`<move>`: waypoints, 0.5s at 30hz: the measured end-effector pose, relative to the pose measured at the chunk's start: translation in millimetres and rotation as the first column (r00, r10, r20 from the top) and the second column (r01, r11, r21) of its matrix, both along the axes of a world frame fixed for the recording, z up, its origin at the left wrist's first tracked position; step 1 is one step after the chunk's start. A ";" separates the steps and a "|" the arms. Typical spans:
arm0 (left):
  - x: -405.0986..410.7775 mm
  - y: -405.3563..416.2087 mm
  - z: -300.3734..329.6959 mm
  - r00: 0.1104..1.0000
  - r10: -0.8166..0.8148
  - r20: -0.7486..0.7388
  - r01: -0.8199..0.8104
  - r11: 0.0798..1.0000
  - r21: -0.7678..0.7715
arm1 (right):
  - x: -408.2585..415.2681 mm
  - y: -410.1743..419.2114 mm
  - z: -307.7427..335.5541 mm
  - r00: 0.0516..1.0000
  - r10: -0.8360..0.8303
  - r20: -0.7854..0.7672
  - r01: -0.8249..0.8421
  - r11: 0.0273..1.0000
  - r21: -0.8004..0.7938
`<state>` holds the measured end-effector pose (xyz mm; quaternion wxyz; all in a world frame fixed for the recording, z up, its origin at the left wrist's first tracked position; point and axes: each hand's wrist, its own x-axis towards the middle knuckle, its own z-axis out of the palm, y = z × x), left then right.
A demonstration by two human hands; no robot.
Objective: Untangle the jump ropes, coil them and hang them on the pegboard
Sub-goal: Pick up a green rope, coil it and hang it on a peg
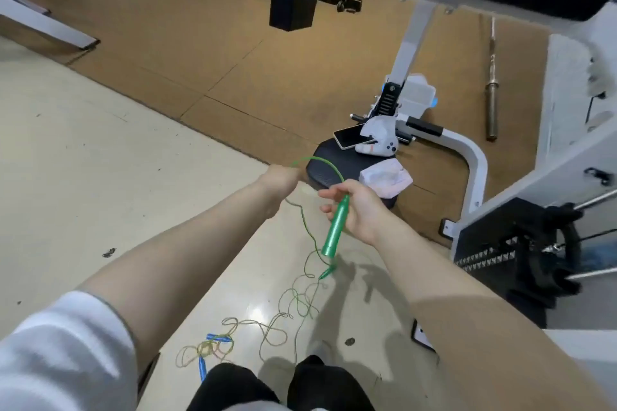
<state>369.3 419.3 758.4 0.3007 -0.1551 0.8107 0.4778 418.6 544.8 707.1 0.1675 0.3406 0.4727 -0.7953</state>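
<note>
Both arms outstretched: right hand [359, 207] grips the green handle [335, 227], left hand [283, 178], blurred, seemingly pinches its cord [320, 165].

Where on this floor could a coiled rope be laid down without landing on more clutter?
The pale floor left of the left hand, up to the brown mat, is bare. It is crowded below the right hand with its green handle, where rope loops and blue handles lie, and on the black platform with the phone.

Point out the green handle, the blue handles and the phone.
green handle [335, 227], head view, middle of its shaft.
blue handles [202, 368], head view, on the lower one.
phone [349, 137], head view, screen centre.
</note>
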 end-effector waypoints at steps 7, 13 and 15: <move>11.4 61.8 -0.4 0.969 -0.235 0.082 0.227 0.969 0.100 | 12.4 42.9 7.7 0.994 0.101 0.041 -0.106 0.983 0.151; -1.1 107.2 3.1 0.826 -0.517 0.225 0.526 0.850 0.026 | 33.3 71.1 28.7 0.961 0.260 -0.094 -0.236 0.948 0.214; 2.4 127.4 4.2 0.808 -0.550 0.213 0.545 0.834 0.086 | 37.9 78.7 40.1 0.965 0.246 -0.089 -0.216 0.941 0.262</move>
